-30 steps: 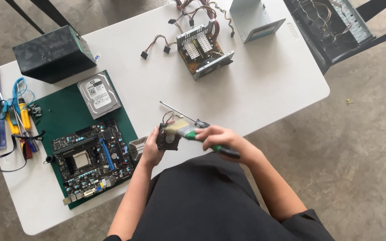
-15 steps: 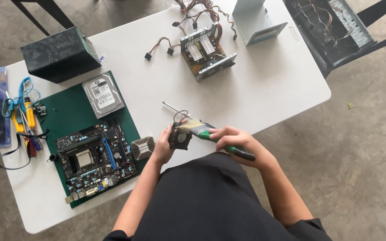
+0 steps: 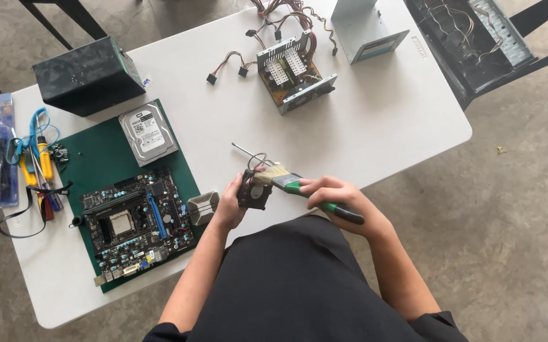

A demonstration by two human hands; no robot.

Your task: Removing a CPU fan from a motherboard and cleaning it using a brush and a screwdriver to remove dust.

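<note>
My left hand (image 3: 230, 204) grips a small black cooling fan (image 3: 254, 190) with a thin wire looping off its top, held just above the white table's near edge. My right hand (image 3: 336, 197) holds a green-handled paintbrush (image 3: 299, 189), its pale bristles lying against the fan's upper side. A metal heatsink (image 3: 203, 207) sits on the table just left of my left hand. A screwdriver shaft (image 3: 249, 154) lies on the table behind the fan.
A green mat (image 3: 99, 161) carries a motherboard (image 3: 133, 223) and a hard drive (image 3: 148, 132). Hand tools (image 3: 33, 166) lie at the far left, a black box (image 3: 88, 75) behind them. An opened power supply (image 3: 293, 75), a metal case piece (image 3: 367, 28) and a computer chassis (image 3: 474, 39) stand at the back.
Both hands keep their hold on fan and brush near the table's front edge. The brush bristles shift slightly over the fan. The camera view has drifted a little.
</note>
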